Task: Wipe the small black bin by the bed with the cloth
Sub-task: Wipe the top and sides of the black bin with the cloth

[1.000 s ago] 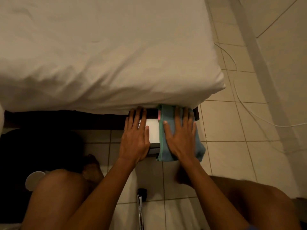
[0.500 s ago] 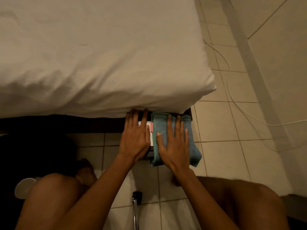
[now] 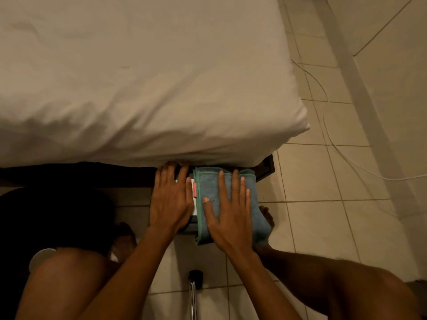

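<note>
The small black bin (image 3: 190,227) stands on the floor against the bed's edge, almost wholly hidden under my hands and the cloth; a white strip of its top shows between them. A folded blue-green cloth (image 3: 209,188) with a pink tag lies over its right part. My right hand (image 3: 227,213) presses flat on the cloth, fingers spread. My left hand (image 3: 169,199) rests flat on the bin's left part, fingertips reaching under the mattress.
The white-sheeted bed (image 3: 143,77) fills the upper view over a dark frame (image 3: 265,168). A white cable (image 3: 332,139) trails over the tiled floor at right. A chrome leg with black cap (image 3: 193,287) stands between my knees. A white round object (image 3: 40,256) lies lower left.
My right hand with the cloth has slid a little left and toward me across the bin top; less white shows between the hands. The left hand has stayed on the bin.
</note>
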